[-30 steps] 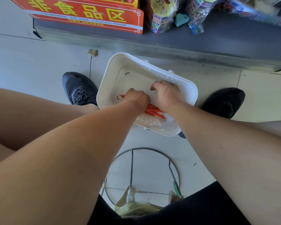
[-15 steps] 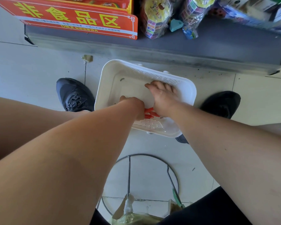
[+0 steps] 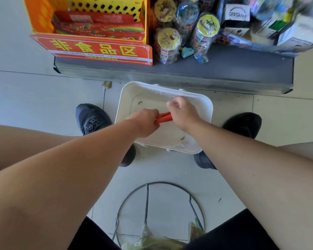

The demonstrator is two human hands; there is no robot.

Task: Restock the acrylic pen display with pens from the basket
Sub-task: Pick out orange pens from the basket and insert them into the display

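Head view: a white rectangular plastic basket (image 3: 134, 92) sits on the pale tiled floor (image 3: 34, 98) (between two dark shoes (image 3: 90, 118)). Within its rim, the left hand (image 3: 145, 121) and right hand (image 3: 183, 112), both curled, grip a bundle of slim red pens (image 3: 163, 117).

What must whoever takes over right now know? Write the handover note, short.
Left hand: grips one end of the red pens.
Right hand: curled round the other end.
The bundle is within the white basket; no other pens are in view.
The acrylic display is not in view.
Done: pens gathered into one bundle.
Left: lift them out, find the display, slot them in.
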